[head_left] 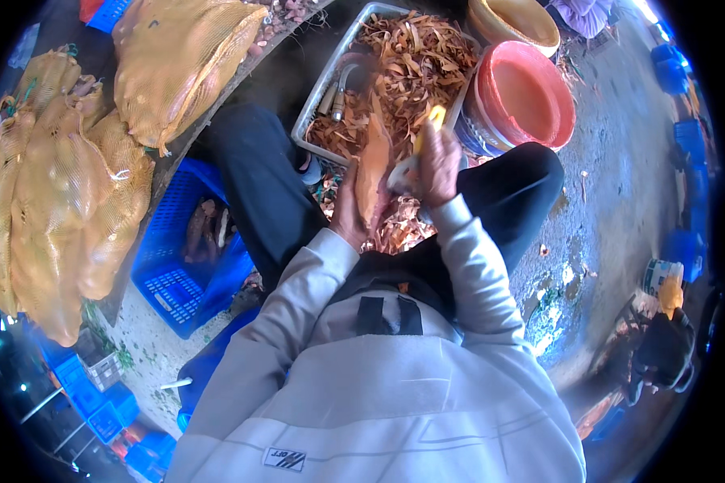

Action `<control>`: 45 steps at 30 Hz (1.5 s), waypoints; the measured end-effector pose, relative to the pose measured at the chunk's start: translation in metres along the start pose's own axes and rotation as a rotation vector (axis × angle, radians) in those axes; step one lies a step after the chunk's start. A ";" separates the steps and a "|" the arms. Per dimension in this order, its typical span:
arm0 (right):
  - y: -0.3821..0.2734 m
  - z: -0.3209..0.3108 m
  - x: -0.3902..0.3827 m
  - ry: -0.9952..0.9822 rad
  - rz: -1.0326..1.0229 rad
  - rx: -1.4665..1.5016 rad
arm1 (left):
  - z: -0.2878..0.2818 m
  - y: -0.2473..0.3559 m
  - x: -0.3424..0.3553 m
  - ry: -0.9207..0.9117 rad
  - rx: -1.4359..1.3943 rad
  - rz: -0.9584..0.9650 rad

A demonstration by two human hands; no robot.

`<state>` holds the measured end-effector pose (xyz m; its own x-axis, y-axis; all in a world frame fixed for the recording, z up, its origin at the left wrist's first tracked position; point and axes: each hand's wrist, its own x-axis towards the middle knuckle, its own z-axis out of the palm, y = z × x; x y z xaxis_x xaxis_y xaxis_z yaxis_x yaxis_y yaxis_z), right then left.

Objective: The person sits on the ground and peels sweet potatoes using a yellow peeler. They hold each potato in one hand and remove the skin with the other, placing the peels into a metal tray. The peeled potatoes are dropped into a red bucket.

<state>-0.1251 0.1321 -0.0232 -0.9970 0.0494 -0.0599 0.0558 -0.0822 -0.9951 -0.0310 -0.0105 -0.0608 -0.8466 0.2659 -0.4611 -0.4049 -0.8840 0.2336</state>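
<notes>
A long, pointed sweet potato [374, 173] with bare orange flesh is held upright between my knees. My left hand [348, 211] is closed around its lower left side. My right hand [441, 167] grips a yellow-handled peeler [437, 117] just to the right of the root; motion smears the space between them, and the blade cannot be made out. Beyond both hands, a grey plastic tray [310, 121] is heaped with brown and orange peelings [419, 68]. A curved metal-ended tool [338, 101] lies on the tray's left part.
A red bucket [491, 80] holding cloudy liquid stands right of the tray, with a tan basin [532, 12] behind it. Left of my leg, a blue crate [173, 294] contains a few roots [205, 229]. Full yellow mesh sacks [56, 201] lie far left. Wet floor [612, 201] extends right.
</notes>
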 end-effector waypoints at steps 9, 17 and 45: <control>0.018 0.018 -0.049 0.025 -0.082 -0.333 | 0.008 -0.005 0.000 -0.058 -0.017 0.060; 0.021 -0.019 0.080 0.357 -0.062 -0.154 | 0.008 -0.011 -0.012 -0.022 0.041 -0.064; -0.021 -0.004 0.064 0.126 0.034 -0.179 | 0.007 -0.006 -0.010 0.055 0.043 -0.008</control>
<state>-0.1902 0.1413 -0.0070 -0.9804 0.1742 -0.0920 0.1091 0.0916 -0.9898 -0.0224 -0.0050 -0.0520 -0.8237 0.2501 -0.5090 -0.4266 -0.8646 0.2655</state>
